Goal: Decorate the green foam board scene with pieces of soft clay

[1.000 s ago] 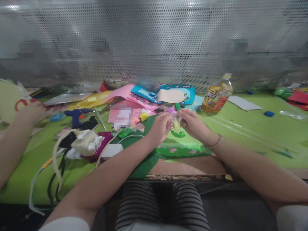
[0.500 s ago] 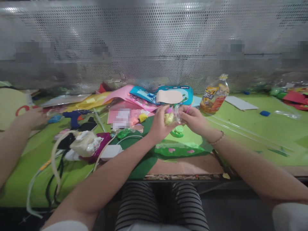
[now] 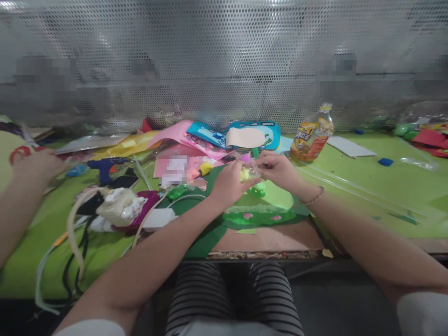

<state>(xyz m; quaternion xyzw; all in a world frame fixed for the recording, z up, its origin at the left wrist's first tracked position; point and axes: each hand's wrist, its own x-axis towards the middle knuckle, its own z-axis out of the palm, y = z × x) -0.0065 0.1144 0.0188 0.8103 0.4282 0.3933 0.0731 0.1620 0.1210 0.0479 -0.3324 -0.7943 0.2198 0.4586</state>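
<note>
Our left hand curls around a yellow clay-like lump, thumb stretched along its near side, while our right hand pinches the clear plastic wrap beside it, fingers drawn close together. Our fingers cover much of the lump, so we cannot make out its full shape; the wrap is see-through and its outline is hard to follow. Just below our hands sits a light green figure, its top partly hidden by our left thumb. Nearer us lie a green band with pink hearts and a brown board, whose ragged front edge runs above our striped knees. Left of our left forearm, cords and a white box crowd the space; farther left, red-handled scissors are half covered by a co-worker's hand. Right of our right hand, the green tabletop opens wider, crossed by long clear sticks, with a yellow-labelled bottle just beyond.
</note>
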